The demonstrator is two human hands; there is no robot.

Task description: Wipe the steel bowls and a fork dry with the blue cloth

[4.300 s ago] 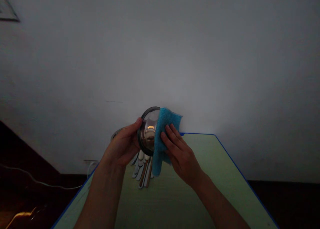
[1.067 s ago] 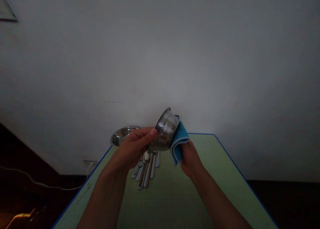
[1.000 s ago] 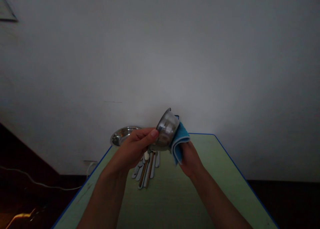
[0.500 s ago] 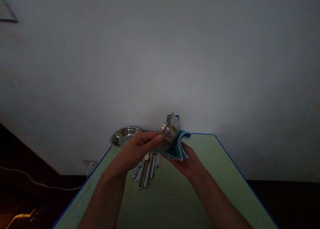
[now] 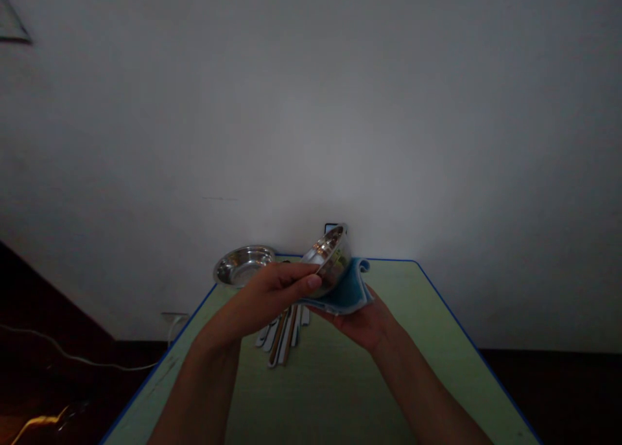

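My left hand (image 5: 279, 288) grips the rim of a shiny metal bowl (image 5: 335, 261), thumb on the near side. The bowl is tilted, its opening turned up and to the left, and a yellow-green label or reflection shows on its outer wall. Under and against the bowl's right side lies a folded blue cloth (image 5: 347, 295) with a pale edge. My right hand (image 5: 359, 322) is cupped round this cloth from below and presses it to the bowl; most of its fingers are hidden beneath.
A wide metal basin (image 5: 243, 265) stands at the table's back left. Several pieces of cutlery (image 5: 282, 341) lie below my left hand on the green, blue-edged table (image 5: 311, 399). A phone-like object (image 5: 330, 227) leans at the wall behind the bowl. A white cable (image 5: 97, 362) runs at left.
The bowl has turned so that more of its inside faces me. My right hand and the cloth have shifted slightly along its underside; my left hand keeps its hold.
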